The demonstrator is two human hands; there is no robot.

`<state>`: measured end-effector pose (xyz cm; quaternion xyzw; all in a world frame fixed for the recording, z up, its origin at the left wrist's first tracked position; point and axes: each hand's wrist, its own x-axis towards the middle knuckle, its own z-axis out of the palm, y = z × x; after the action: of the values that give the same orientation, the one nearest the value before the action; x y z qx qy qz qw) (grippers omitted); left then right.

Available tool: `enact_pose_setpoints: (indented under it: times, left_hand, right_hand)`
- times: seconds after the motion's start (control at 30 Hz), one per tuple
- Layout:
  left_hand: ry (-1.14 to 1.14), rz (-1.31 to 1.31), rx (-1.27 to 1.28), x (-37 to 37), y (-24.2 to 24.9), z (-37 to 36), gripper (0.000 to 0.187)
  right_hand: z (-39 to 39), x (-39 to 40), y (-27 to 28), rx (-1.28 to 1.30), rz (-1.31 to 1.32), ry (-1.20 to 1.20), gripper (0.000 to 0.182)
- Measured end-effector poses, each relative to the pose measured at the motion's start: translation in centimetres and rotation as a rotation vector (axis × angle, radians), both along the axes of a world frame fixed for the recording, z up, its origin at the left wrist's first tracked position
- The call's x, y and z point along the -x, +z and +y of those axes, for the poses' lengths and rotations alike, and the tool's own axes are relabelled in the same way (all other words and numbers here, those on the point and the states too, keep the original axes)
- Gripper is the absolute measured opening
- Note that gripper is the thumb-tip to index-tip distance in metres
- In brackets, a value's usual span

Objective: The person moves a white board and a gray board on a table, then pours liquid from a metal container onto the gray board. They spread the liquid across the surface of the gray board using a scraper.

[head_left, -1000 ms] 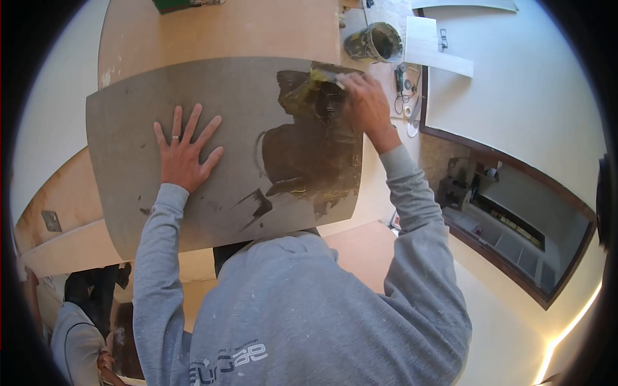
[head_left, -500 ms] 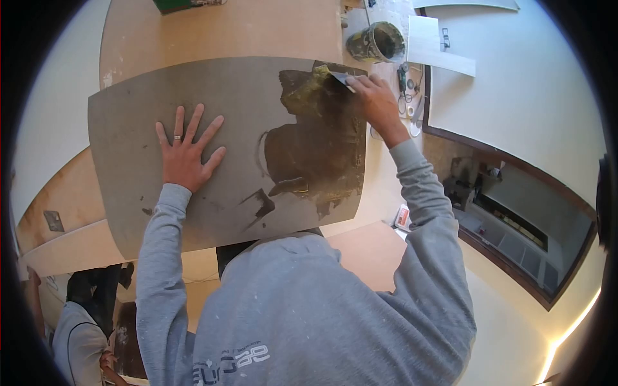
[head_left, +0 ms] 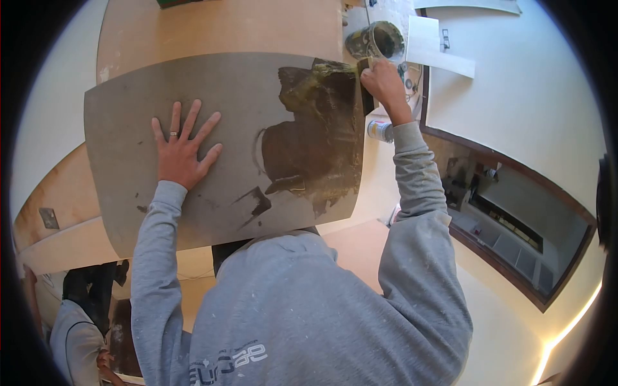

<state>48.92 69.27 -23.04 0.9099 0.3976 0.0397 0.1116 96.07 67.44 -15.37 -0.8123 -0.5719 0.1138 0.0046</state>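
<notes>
My left hand (head_left: 183, 154) lies flat with spread fingers on a large grey sheet (head_left: 122, 174); a ring is on one finger. Dark wet adhesive-like paste (head_left: 302, 151) covers much of the sheet's right side, with yellowish smears near the top. My right hand (head_left: 386, 83) is closed around a putty knife (head_left: 366, 90), whose dark-looking blade is held along the sheet's right edge. Its handle is mostly hidden by my fingers. Just beyond this hand stands a smeared bucket (head_left: 359, 44) with dark contents.
A labelled can (head_left: 380, 130) stands right of the sheet. White pieces (head_left: 444, 61) lie beyond the bucket. A dark-framed opening (head_left: 515, 225) is at right. Another person (head_left: 80, 334) is at lower left. The sheet rests over a pale brown board (head_left: 225, 32).
My right hand has moved rightward with the putty knife, from the paste to the sheet's right edge, and its blade has turned. The can has come into sight. My left hand stays flat.
</notes>
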Motion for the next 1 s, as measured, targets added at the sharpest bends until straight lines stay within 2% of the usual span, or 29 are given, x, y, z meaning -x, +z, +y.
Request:
enact_pose_setpoints:
  times: [0.07,0.17,0.2,0.23,0.3,0.43,0.47,0.57,0.73,0.87,0.97,1.0]
  left_hand:
    - [0.003,0.002,0.003,0.0,0.1,0.0,0.065]
    - [0.007,0.001,0.006,0.1,0.1,0.0,0.065]
    - [0.007,-0.001,0.009,0.1,0.1,0.0,0.065]
    - [0.005,-0.004,0.012,0.0,0.1,0.0,0.065]
    - [0.004,-0.012,0.000,0.1,0.0,0.1,0.065]
    - [-0.002,-0.030,-0.011,0.1,0.0,0.0,0.066]
    - [-0.005,-0.031,-0.006,0.1,0.0,-0.1,0.066]
    - [-0.005,-0.041,-0.004,0.1,0.2,0.2,0.065]
    - [-0.001,-0.047,0.006,0.1,0.2,0.0,0.064]
    - [-0.002,-0.034,0.013,0.1,0.4,0.0,0.064]
    - [0.002,-0.028,0.010,0.2,0.3,0.1,0.065]
    - [0.003,-0.029,0.008,0.3,0.2,0.1,0.065]
  right_hand:
    - [-0.4,0.8,-0.7,0.028,-0.030,-0.018,0.024]
    - [-1.9,4.9,-1.1,-0.197,-0.024,0.147,0.025]
    - [-1.1,5.4,0.9,-0.075,0.065,0.115,0.025]
    - [-1.3,4.7,0.6,-0.070,0.027,0.067,0.026]
    - [-1.1,3.2,-0.7,-0.069,-0.046,-0.024,0.026]
    - [-0.4,5.8,-4.6,-0.159,-0.026,0.141,0.026]
    - [-0.1,6.9,-3.5,-0.169,0.024,0.233,0.025]
    - [0.5,5.6,-0.5,-0.129,0.094,0.091,0.025]
    - [0.0,7.1,-4.2,-0.181,0.054,0.069,0.019]
    - [-0.8,8.8,0.6,-0.108,0.154,0.189,0.020]
    - [-3.2,5.5,0.6,-0.048,-0.058,0.029,0.023]
    - [-3.0,5.4,0.9,0.073,-0.069,-0.120,0.025]
